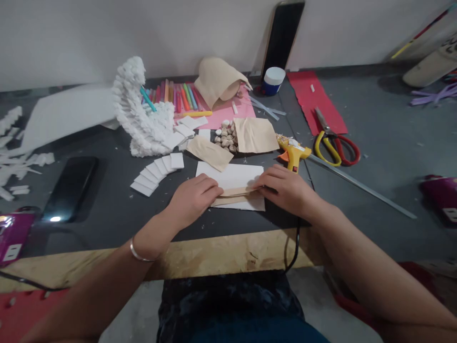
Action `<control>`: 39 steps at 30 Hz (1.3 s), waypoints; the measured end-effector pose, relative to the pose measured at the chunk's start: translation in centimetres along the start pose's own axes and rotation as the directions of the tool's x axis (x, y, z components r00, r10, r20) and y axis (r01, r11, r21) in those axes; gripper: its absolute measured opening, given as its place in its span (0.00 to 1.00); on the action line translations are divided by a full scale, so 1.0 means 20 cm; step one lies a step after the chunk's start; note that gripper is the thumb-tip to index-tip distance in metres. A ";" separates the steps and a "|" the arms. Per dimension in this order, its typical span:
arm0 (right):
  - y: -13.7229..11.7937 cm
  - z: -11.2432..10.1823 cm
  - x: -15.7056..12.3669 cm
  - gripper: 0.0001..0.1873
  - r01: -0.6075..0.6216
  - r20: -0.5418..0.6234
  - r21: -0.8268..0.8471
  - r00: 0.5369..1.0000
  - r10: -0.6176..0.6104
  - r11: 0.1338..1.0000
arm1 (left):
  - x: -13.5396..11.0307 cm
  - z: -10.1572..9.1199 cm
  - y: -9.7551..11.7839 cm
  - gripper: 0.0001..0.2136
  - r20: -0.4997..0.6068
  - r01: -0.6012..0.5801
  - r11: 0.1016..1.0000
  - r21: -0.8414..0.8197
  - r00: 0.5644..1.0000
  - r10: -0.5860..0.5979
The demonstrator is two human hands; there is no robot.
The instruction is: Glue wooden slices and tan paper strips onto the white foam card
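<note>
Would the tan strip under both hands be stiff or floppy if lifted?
Probably floppy and light: the tan strip looks thin and flat. It likely creases easily, as the left hand and right hand hold it flat.

Bare forearms (107, 286), a thin silver bangle (140, 256) by the left hand (193, 197), dark blue lap clothing (228, 305).
</note>
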State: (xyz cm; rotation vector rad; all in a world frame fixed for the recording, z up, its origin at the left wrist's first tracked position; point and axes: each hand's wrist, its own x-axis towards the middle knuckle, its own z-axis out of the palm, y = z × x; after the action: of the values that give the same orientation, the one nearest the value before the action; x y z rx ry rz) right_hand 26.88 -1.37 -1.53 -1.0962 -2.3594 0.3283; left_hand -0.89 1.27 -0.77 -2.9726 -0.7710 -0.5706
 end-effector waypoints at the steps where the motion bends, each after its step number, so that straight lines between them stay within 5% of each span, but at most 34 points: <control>1: 0.00 0.00 0.00 0.11 0.006 0.014 -0.003 1.000 -0.006 1.000 | 0.00 0.00 0.00 0.08 -0.002 -0.016 0.999 0.031 1.000 0.016; 9: -0.02 -0.02 0.00 0.12 0.100 0.059 -0.061 0.994 -0.096 0.993 | -0.02 -0.03 0.02 0.09 0.025 -0.121 0.983 0.138 0.993 0.119; 22: -0.05 -0.07 -0.01 0.15 0.106 0.123 -0.079 0.988 -0.095 0.991 | -0.06 -0.05 0.02 0.12 0.071 -0.127 0.984 0.125 0.990 0.119; 29: -0.04 -0.07 -0.03 0.15 0.108 0.110 -0.075 0.989 -0.099 0.991 | -0.07 -0.06 0.03 0.12 0.071 -0.081 0.997 -0.012 0.994 0.082; 39: -0.04 -0.08 -0.03 0.16 0.114 0.125 -0.075 0.987 -0.105 0.991 | -0.08 -0.06 0.03 0.11 0.091 -0.165 0.982 0.095 0.983 0.157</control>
State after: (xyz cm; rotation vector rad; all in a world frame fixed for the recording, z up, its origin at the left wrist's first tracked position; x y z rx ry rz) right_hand 27.58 -2.30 -0.17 -1.0035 -2.5495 0.2675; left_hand -2.38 -0.21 -0.18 -2.9428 -0.5386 -0.3894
